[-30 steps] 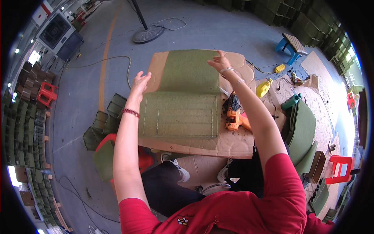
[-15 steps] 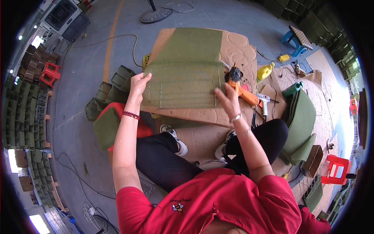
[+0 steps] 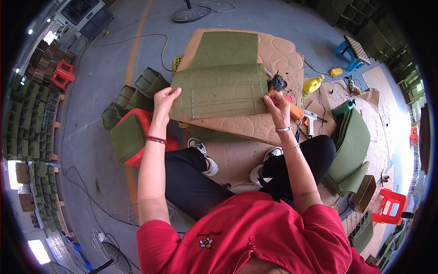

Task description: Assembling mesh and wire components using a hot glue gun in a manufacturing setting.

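Between my hands is a green felt sheet [image 3: 223, 93] with thin straight lines, like a wire frame, showing across it. My left hand [image 3: 165, 102] pinches its left edge, thumb on top. At the right edge my right hand [image 3: 277, 108] grips it between thumb and fingers. Another flat green piece [image 3: 228, 48] lies beyond it on the cardboard work surface [image 3: 283, 50]; whether the two are joined I cannot tell. An orange glue gun [image 3: 296, 111] with a blackened tip lies right behind my right hand, partly hidden by it. Beside it is a white glue gun [image 3: 311, 121].
A yellow bottle [image 3: 312, 85] and a teal bottle [image 3: 343, 107] are on the right, near stacked green sheets [image 3: 351, 141]. Left of the work surface, a red stool [image 3: 159, 145] carries green sheets, with folded green boxes [image 3: 150, 82] behind. A fan base [image 3: 191, 14] stands farther off.
My right hand has moved from beside the glue gun onto the sheet's right edge and closed on it. The sheet's near edge has risen slightly; my left hand keeps its hold.
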### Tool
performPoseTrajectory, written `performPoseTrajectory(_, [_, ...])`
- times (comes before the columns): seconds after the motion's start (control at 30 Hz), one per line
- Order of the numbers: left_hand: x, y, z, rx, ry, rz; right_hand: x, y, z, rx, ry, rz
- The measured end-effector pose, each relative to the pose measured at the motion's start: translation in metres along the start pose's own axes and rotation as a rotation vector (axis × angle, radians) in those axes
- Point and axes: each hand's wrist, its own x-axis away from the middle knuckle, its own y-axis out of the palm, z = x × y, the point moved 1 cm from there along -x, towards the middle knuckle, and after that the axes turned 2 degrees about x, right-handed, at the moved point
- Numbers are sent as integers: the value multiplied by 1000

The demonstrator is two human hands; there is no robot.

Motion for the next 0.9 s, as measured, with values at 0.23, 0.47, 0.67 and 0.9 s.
performPoseTrajectory(0.23, [8, -9, 0, -152, -63, 5, -4, -6, 7, 13, -17, 15])
performPoseTrajectory(0.47, [3, -21, -9, -149, -105, -59, 3, -4, 4, -46, -7, -7])
performPoseTrajectory(0.67, [4, -15, -3, -169, -102, -99, 5, -2, 7, -167, -6, 43])
performPoseTrajectory(0.9, [-2, -26, -9, -193, -97, -89, 10, 8, 12, -199, 3, 21])
